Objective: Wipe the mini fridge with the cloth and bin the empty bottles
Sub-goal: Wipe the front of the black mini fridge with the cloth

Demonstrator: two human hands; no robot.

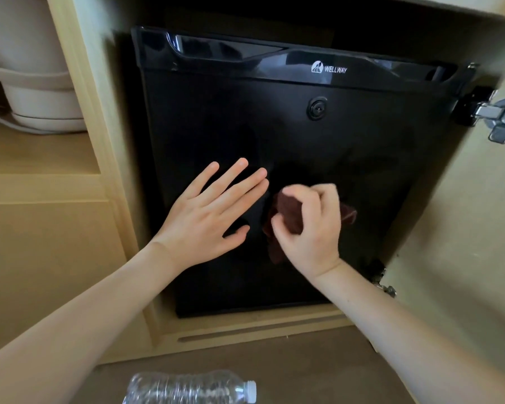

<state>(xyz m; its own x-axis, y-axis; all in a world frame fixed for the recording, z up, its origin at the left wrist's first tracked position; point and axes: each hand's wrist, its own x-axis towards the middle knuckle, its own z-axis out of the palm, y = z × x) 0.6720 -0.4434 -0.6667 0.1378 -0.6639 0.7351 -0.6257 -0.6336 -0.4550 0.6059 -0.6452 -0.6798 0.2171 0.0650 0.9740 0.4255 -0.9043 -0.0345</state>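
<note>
At the upper left of the frame a pale round appliance (32, 68) sits on a cabinet shelf. Moving right, the left hand (207, 217) is spread wide and flat over the black door of the mini fridge (274, 126), holding nothing; whether the palm actually touches the door I cannot tell. Just beside it, the right hand (312, 228) has its fingers curled round a bunched dark red-brown cloth (286, 217), held to the lower middle of the door. Farther right, a metal hinge (499, 118) marks the opened cabinet door.

The plastic bottle (193, 387) lies on the floor at the bottom edge of the frame, below both hands and between the forearms. Its long axis runs left to right, with the white cap pointing right. It sits rather closer to the left arm, and that hand is free, so I'd judge it the likelier one to fetch it.
</note>
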